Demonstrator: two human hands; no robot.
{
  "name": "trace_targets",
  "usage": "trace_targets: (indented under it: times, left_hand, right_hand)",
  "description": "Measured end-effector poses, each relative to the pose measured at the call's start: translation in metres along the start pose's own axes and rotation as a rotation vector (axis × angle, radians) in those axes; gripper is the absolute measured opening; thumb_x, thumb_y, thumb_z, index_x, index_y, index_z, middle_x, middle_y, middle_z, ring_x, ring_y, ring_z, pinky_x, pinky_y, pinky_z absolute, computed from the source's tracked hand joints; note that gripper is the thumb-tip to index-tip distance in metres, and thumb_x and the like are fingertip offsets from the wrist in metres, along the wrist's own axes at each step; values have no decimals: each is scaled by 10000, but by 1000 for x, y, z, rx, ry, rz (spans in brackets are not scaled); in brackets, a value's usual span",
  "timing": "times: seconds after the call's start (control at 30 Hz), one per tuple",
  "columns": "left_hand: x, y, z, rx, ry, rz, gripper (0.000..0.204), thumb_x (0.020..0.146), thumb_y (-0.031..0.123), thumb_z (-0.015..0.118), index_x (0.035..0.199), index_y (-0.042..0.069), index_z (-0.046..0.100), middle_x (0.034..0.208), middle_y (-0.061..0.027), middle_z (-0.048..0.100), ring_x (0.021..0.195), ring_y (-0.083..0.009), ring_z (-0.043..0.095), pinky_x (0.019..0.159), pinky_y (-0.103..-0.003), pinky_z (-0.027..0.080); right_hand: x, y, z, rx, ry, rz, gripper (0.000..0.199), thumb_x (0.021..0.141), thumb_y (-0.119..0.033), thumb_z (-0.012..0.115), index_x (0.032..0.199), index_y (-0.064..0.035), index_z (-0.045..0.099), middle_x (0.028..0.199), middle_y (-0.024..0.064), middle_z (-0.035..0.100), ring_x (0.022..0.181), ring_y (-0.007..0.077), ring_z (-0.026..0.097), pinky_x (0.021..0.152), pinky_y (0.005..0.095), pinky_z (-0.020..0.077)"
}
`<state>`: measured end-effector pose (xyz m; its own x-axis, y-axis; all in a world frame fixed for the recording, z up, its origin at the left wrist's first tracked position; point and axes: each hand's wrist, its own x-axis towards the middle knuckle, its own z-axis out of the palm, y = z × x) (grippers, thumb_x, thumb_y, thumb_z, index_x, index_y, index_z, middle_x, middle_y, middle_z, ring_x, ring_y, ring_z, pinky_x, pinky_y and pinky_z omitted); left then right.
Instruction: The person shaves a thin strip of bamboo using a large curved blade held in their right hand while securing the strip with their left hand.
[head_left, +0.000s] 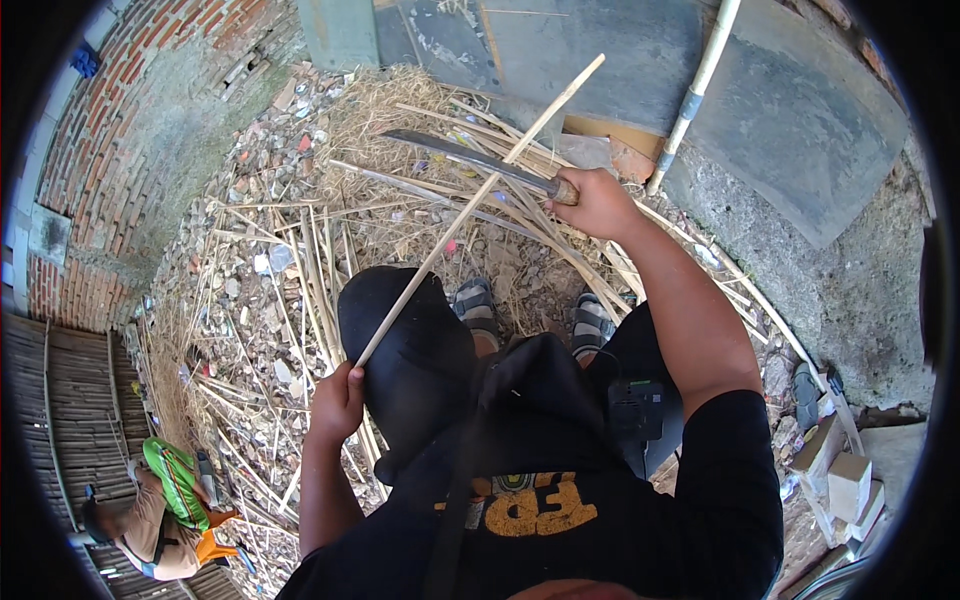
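A long pale bamboo strip [428,263] slants up and away from my left hand [337,403], whose closed fingers pinch its near end. The strip passes over my black-clad left knee. My right hand [597,203] is wrapped round the wooden handle of a machete [460,153]. Its dark blade points left and lies across the strip's upper part, at or very near its surface. Beyond that crossing, the far end of the strip sticks out toward the grey wall panels.
More bamboo strips [315,290] lie in piles on the rubble around my sandaled feet [478,305]. Dry straw [390,105] is heaped ahead. A pole [690,105] leans by the grey wall [800,130]. Another person [160,510] sits low at the left.
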<state>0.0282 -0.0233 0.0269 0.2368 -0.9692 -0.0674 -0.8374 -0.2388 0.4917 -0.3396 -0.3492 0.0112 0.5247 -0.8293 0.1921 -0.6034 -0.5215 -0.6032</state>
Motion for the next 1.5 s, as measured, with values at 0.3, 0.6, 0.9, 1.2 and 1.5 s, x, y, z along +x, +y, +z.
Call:
trace_targets:
  times: [0.3, 0.6, 0.9, 1.2, 1.5]
  left_hand:
    - [4, 7, -4, -2, -23, -20, 397, 1070, 344, 445, 864, 16, 531, 687, -259, 571, 696, -502, 571, 607, -522, 425]
    - [-22, 2, -15, 59, -7, -64, 428, 1073, 326, 426, 792, 14, 512, 609, -230, 545, 595, -466, 558, 544, -513, 393]
    - [-26, -3, 4, 37, 79, -47, 432, 1065, 342, 462, 792, 12, 522, 622, -218, 559, 585, -453, 571, 532, -493, 406]
    - [-17, -6, 19, 169, 88, -59, 362, 1051, 321, 506, 840, 28, 490, 652, -227, 579, 627, -470, 592, 550, -519, 431]
    - [-13, -2, 2, 86, 11, -32, 416, 1060, 327, 488, 792, 9, 481, 642, -241, 550, 620, -484, 557, 552, -513, 407]
  right_hand:
    - [-3, 4, 1, 28, 17, -22, 368, 868, -329, 758, 1076, -38, 671, 722, 199, 653, 686, 317, 670, 677, 423, 513]
    - [-9, -19, -8, -253, -146, -43, 328, 828, -338, 739, 1064, -114, 694, 832, 176, 698, 857, 381, 689, 750, 506, 540]
    - [-10, -39, -8, -271, -193, -56, 358, 791, -258, 728, 1132, -157, 683, 892, 145, 720, 893, 356, 699, 774, 490, 560]
    - [-4, -55, 9, -218, -215, 24, 236, 790, -199, 683, 1010, -113, 684, 883, 140, 718, 872, 348, 706, 768, 483, 562]
    - [4, -55, 11, -266, -269, 22, 237, 788, -214, 681, 1010, -133, 700, 887, 126, 721, 874, 335, 706, 788, 469, 566]
